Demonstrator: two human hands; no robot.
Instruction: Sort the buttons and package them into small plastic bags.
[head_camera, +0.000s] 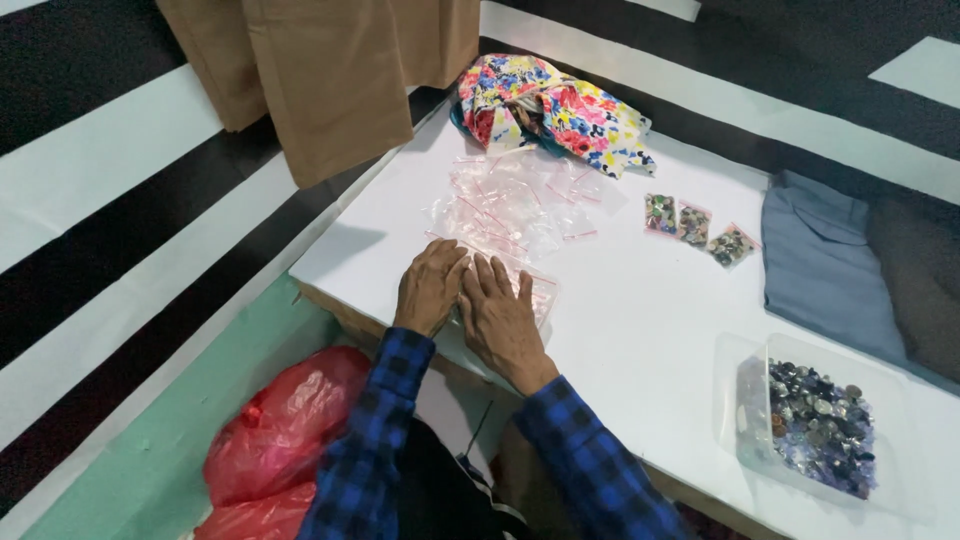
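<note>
Both hands lie flat, fingers extended, gripping nothing: the left hand (430, 287) and right hand (503, 315) press side by side on small clear zip bags (510, 205) near the white table's (640, 320) front edge. A clear tub of buttons (820, 425) sits at its right corner

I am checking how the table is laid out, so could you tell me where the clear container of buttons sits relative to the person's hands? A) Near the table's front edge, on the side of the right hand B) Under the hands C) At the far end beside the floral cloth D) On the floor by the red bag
A: the clear container of buttons sits near the front edge of the white table, beyond the right hand, while the left hand rests beside it on small clear bags.
</note>
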